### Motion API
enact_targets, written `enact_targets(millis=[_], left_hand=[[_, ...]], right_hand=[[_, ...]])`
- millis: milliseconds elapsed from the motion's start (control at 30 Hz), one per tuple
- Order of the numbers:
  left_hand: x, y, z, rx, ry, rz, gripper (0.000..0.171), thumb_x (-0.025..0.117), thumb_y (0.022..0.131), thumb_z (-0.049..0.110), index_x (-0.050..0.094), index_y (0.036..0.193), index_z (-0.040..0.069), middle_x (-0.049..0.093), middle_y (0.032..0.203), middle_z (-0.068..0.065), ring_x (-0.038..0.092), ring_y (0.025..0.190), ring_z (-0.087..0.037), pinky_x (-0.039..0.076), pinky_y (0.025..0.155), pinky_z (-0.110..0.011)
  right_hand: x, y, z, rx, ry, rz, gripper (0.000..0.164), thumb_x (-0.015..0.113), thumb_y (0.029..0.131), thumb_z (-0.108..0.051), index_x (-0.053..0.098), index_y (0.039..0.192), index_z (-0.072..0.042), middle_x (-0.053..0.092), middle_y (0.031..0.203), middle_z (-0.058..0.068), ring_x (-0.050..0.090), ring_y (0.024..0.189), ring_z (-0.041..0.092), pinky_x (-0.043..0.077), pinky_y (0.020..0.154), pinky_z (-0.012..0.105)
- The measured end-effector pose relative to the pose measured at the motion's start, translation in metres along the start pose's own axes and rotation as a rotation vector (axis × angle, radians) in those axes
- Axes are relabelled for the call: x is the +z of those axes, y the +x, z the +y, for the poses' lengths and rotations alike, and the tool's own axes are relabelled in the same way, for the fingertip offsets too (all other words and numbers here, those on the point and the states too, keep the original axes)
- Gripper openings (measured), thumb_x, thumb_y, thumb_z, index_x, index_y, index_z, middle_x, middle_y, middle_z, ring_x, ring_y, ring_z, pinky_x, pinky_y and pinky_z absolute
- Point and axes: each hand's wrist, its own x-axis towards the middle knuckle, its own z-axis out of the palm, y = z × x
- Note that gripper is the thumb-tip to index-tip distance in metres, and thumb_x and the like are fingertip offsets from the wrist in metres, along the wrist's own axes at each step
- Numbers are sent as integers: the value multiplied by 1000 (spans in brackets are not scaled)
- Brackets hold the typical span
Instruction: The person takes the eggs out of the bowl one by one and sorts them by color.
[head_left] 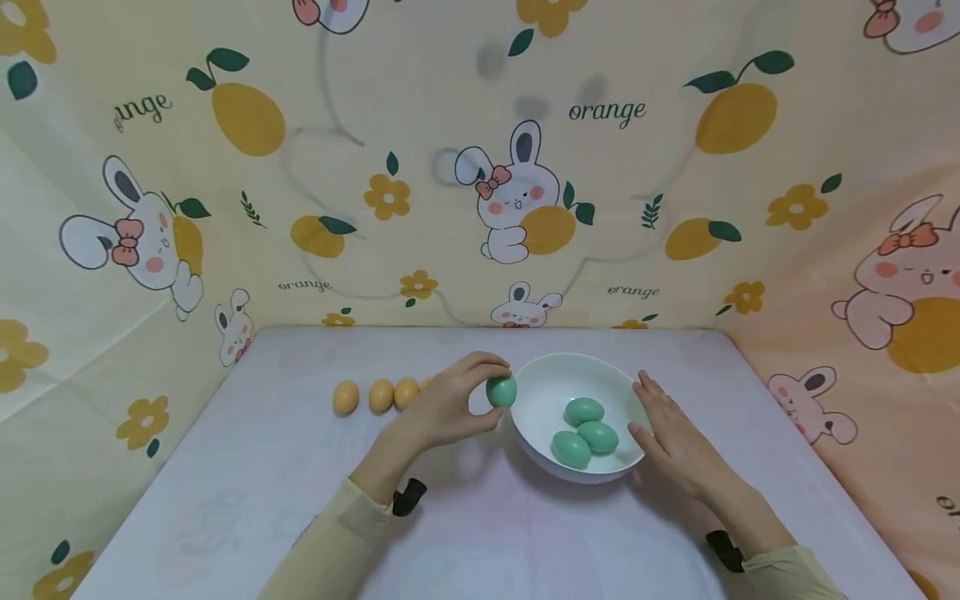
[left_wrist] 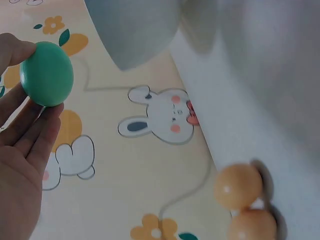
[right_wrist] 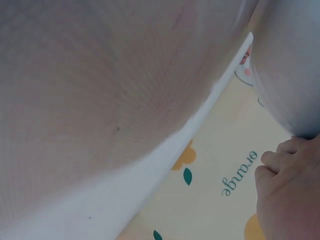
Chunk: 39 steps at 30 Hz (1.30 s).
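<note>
The left hand [head_left: 448,405] pinches a green egg [head_left: 501,391] just left of the bowl [head_left: 538,408]; the right hand [head_left: 681,450], fingers straight, touches its right side.

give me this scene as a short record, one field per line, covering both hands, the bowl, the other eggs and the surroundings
left hand: holds a smooth green egg by the left rim of a round, smooth white bowl
right hand: fingers extended at the bowl's right side
bowl contents: three smooth green eggs
row at left: at least four smooth, light-orange eggs, one mostly hidden by the left hand
surface: pale tabletop
backdrop: yellowish printed sheet, rabbits and fruit
</note>
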Motion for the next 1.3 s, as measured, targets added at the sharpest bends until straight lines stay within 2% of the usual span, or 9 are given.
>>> enact_targets(millis=[467, 667, 767, 933, 1067, 1300], left_hand=[[-30, -42, -20, -35, 83, -43, 48, 83, 83, 6, 66, 127, 4, 62, 132, -7, 64, 118, -20, 56, 99, -32], [-43, -62, -27, -44, 97, -72, 49, 82, 81, 2, 65, 127, 2, 62, 131, -9, 65, 112, -20, 59, 90, -31], [-48, -73, -31, -51, 131, -87, 51, 84, 80, 2, 65, 127, 3, 62, 131, -10, 65, 113, -22, 59, 92, -32], [-57, -92, -37, -90, 194, -101, 53, 86, 79, 5, 66, 127, 4, 62, 131, -8, 64, 117, -23, 57, 98, -36], [-64, -108, -43, -117, 219, -102, 53, 88, 76, 4, 67, 125, 5, 64, 128, -6, 65, 116, -21, 57, 98, -36], [-72, -138, -51, -218, 248, -149, 52, 88, 77, 8, 67, 125, 6, 65, 126, -4, 65, 114, -18, 57, 98, -36]], right_hand=[[-1, 0, 0, 7, 6, -5, 68, 45, 111, -32, 20, 162, 5, 14, 171, 23, 12, 158, 41, -2, 126, 26], [1, 1, 1, 2, 5, -3, 68, 45, 111, -33, 21, 162, 6, 14, 171, 23, 12, 159, 40, -3, 125, 24], [1, 1, 1, 4, 7, -7, 68, 45, 111, -32, 21, 162, 6, 15, 171, 24, 12, 158, 41, -3, 126, 25], [0, 2, 0, -3, 11, 0, 68, 47, 111, -31, 22, 162, 6, 16, 170, 25, 14, 157, 42, -3, 125, 24], [0, 2, 0, -14, 8, 12, 68, 48, 110, -31, 23, 161, 6, 18, 169, 26, 15, 157, 42, -5, 123, 19], [1, 1, 0, -17, 5, 17, 68, 48, 110, -31, 23, 161, 6, 19, 169, 26, 15, 158, 42, -6, 121, 16]])
